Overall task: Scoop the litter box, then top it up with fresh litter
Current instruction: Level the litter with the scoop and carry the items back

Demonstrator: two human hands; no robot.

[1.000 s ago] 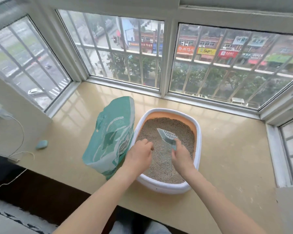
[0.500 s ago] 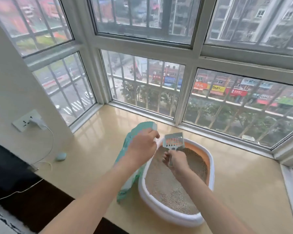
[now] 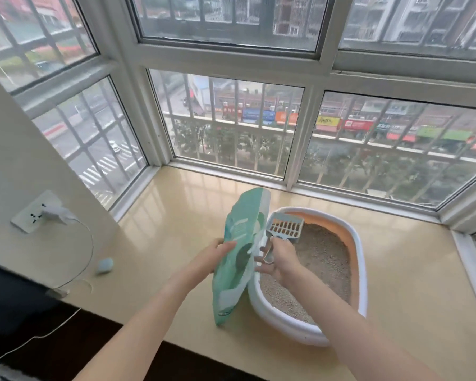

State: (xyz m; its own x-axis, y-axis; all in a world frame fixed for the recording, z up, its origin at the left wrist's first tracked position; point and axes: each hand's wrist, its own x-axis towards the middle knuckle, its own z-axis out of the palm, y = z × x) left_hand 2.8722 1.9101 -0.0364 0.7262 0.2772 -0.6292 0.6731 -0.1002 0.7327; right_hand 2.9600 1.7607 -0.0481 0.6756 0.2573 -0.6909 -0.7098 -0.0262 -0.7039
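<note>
The big window (image 3: 231, 127) fills more of the view now than it did half a second ago, and the street shops show further down in it. The shiny tan sill (image 3: 176, 215) lies under everything.

The white litter box (image 3: 360, 270) sits on the sill, with grey litter (image 3: 322, 259) inside and an orange wall at the back. It looks further right than before.

The green litter bag (image 3: 239, 251) stands tall just left of the box, touching its rim. Before, the bag was mostly hidden behind the left hand. Now the bag is in front and leans a little toward the box.

The left hand (image 3: 212, 257) holds the bag's left edge. Its fingers go behind the bag, so I cannot tell how they lie there; only the thumb side shows, pressed on the front.

The right hand (image 3: 279, 262) is over the near part of the litter, palm up. Its fingers are curled round the handle of the blue scoop (image 3: 285, 229). Before, the scoop stood up above the hand. Now its slotted head tips away, past the fingers, over the litter and next to the bag's top half.

A white plug (image 3: 52, 213) sits in the wall socket at the left, and its thin cord (image 3: 90, 243) loops down. A small pale blue thing (image 3: 104, 266) lies on the sill near the cord.
</note>
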